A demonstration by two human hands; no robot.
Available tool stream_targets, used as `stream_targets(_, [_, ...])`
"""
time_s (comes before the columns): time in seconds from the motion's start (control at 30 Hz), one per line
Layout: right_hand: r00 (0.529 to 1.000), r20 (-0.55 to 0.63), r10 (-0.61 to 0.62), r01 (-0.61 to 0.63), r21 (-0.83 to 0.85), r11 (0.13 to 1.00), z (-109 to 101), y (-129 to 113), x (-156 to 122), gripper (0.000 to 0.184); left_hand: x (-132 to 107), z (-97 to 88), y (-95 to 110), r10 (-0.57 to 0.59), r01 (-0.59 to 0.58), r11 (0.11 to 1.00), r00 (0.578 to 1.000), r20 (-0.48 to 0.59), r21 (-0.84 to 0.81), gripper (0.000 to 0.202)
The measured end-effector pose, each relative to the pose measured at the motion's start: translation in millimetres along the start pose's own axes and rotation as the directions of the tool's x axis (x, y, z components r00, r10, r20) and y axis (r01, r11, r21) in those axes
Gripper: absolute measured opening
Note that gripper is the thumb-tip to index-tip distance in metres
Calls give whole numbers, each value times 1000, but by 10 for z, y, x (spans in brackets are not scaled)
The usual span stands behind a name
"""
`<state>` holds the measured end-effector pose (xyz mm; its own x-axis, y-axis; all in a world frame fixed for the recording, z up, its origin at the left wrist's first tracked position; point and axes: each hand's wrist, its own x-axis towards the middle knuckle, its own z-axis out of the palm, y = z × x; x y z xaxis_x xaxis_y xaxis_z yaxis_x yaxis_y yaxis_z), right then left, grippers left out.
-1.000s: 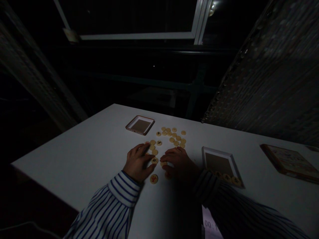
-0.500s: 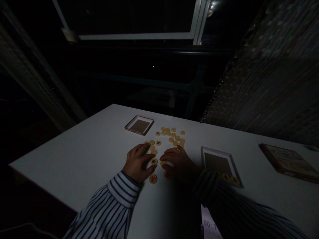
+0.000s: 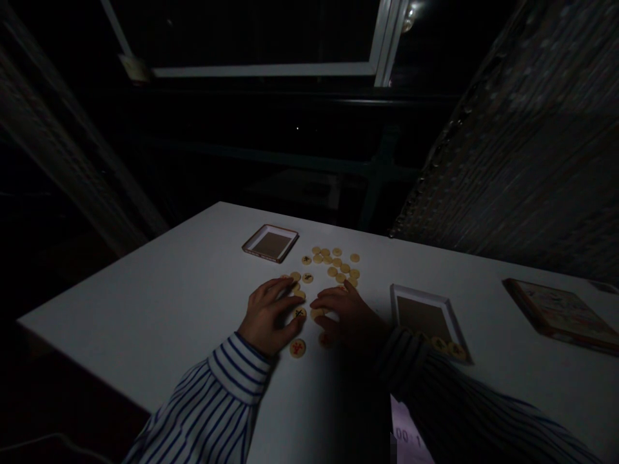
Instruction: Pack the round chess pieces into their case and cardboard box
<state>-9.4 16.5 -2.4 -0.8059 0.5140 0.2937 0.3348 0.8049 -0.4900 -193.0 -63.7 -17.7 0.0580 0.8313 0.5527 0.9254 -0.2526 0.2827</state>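
Round wooden Chinese chess pieces lie on the white table [image 3: 159, 290] between and beyond my hands. My left hand [image 3: 271, 316] rests low over the table, thumb and fingers apart, curving around a black-marked piece [image 3: 300, 313]. Its fingertips reach several pieces, including a plain one [image 3: 295, 276]. My right hand [image 3: 351, 319] is also open, with a plain piece [image 3: 317, 314] between its thumb and forefinger; whether it touches that piece is hard to see. Nearer me are a red-marked piece [image 3: 298, 348] and another red-marked piece [image 3: 325, 339], partly in shadow under my right hand.
Several plain pieces [image 3: 337, 262] are spread farther back. A shallow box tray [image 3: 247, 247] stands at the back left. Another tray [image 3: 451, 309] at the right holds a few pieces along its near side. A patterned box [image 3: 561, 316] lies far right. A lit screen [image 3: 409, 432] shows below my right forearm.
Both hands stay almost in place over the pieces. My left fingers have shifted very slightly to the right, and the pieces near them have barely moved.
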Motion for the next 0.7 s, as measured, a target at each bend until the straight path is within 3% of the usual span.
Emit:
stream_targets(0.13, [993,-28,118,-109,227,968,-44,-27,53,18,23,-17,25,17,-19,999,999,-45,-42,27])
stream_targets(0.3, [965,-15,260,-213,531,820,-48,-45,87,21,58,-41,102,48,-56,995,995,-87,-85,26])
stream_targets(0.5, [950,-10,311,-241,608,756,-79,-112,98,19,97,-28,269,49,-60,991,995,-87,-119,25])
stream_targets(0.7, [942,8,336,-250,685,684,-105,-171,102,16,113,-13,295,32,-42,995,994,-101,-95,25])
